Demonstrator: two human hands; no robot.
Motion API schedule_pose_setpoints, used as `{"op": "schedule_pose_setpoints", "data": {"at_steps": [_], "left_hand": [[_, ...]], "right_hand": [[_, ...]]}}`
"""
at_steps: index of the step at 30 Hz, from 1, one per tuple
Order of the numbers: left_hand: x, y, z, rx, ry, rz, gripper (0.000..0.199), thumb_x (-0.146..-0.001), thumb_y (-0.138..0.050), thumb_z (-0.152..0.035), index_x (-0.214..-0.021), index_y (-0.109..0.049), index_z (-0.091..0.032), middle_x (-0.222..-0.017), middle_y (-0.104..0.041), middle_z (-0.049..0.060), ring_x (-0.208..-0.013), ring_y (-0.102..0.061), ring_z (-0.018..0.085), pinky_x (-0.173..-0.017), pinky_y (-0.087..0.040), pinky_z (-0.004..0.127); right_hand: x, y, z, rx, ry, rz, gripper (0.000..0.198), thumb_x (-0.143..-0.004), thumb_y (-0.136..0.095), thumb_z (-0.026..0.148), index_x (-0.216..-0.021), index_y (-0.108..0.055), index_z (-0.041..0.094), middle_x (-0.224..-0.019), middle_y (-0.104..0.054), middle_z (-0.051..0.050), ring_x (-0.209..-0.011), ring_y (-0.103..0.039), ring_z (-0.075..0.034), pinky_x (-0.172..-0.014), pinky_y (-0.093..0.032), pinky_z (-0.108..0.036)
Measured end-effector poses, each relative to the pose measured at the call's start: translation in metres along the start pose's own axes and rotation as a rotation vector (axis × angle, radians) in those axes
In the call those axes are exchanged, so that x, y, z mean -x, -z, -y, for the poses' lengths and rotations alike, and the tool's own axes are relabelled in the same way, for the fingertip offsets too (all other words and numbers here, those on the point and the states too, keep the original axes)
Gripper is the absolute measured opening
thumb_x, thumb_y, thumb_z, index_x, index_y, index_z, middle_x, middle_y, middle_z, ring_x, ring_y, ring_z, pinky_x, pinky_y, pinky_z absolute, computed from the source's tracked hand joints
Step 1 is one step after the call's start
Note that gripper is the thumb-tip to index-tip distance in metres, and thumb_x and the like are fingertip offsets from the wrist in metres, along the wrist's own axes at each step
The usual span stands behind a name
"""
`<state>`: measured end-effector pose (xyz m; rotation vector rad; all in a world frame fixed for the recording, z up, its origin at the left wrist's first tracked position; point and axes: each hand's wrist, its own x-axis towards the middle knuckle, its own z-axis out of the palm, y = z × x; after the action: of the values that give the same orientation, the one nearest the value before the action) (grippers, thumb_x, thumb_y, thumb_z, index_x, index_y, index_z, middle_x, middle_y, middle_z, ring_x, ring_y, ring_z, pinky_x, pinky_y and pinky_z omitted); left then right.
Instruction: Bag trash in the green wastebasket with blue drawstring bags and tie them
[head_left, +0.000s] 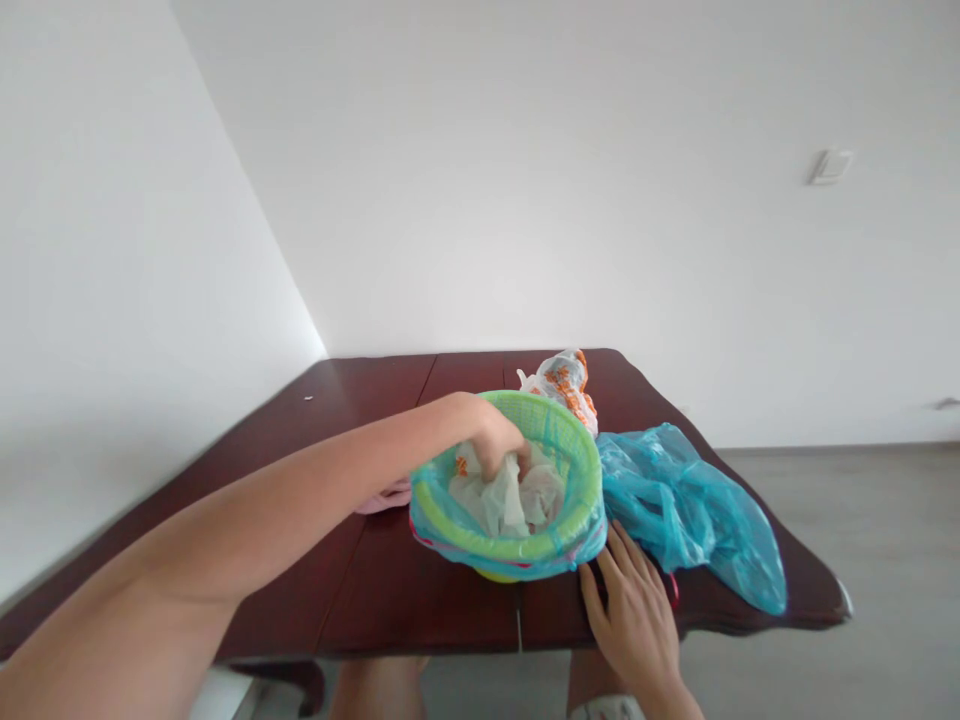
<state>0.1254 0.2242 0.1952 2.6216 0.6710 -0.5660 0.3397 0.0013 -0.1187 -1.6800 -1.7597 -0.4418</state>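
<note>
**Left hand point(496, 442) dips into a lined basket point(591, 480)**

At the center of the frame, a green basket sits on a dark red desk point(405, 610), its blue liner point(589, 549) turned out over the rim, presumably so that it cannot slip inward. The left hand's grip is drawn together, fingers bent around crumpled white tissue point(511, 492) inside the basket (the fingertips themselves are partly hidden). At lower right, the right hand point(634, 605) lies palm down with nothing in its grip, fingers extended just beside the rim, perhaps to steady the body or the basket; contact with the rim cannot be told. A loose blue bag point(675, 500) spreads right of center, a white-and-orange bag point(564, 388) behind.
</note>
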Motion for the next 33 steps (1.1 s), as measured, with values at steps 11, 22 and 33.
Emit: {"op": "schedule_pose_setpoints", "data": {"at_steps": [11,22,33], "left_hand": [[0.144,-0.054,-0.011,-0.006,-0.12,-0.664,0.032,-0.125,-0.06,-0.037,-0.148,-0.082,-0.041,-0.15,-0.085,-0.001,-0.138,-0.082,0.027,-0.119,-0.062,0.039],[0.119,-0.278,-0.001,0.027,0.223,-1.623,0.049,-0.107,-0.086,-0.016,-0.151,-0.067,-0.025,-0.151,-0.07,0.017,-0.142,-0.072,0.035,-0.118,-0.065,0.056],[0.105,-0.239,-0.018,0.005,0.038,-1.72,0.021,-0.112,-0.073,-0.013,-0.125,-0.077,-0.029,-0.135,-0.074,0.009,-0.126,-0.071,0.029,-0.109,-0.058,0.048]], "right_hand": [[-0.005,0.011,0.009,-0.05,-0.051,0.055,0.052,-0.117,-0.065,0.039,-0.167,-0.068,0.028,-0.182,-0.063,-0.012,-0.166,-0.063,-0.043,-0.128,-0.059,-0.063],[-0.033,0.05,0.018,-0.356,-0.045,-0.338,0.055,-0.11,-0.083,0.025,-0.163,-0.067,0.03,-0.155,-0.079,-0.016,-0.141,-0.079,-0.04,-0.128,-0.057,-0.077],[-0.099,0.103,0.039,-0.463,0.183,-0.305,0.026,-0.11,-0.071,0.007,-0.125,-0.075,0.027,-0.135,-0.08,-0.012,-0.118,-0.078,-0.031,-0.1,-0.064,-0.052]]}}
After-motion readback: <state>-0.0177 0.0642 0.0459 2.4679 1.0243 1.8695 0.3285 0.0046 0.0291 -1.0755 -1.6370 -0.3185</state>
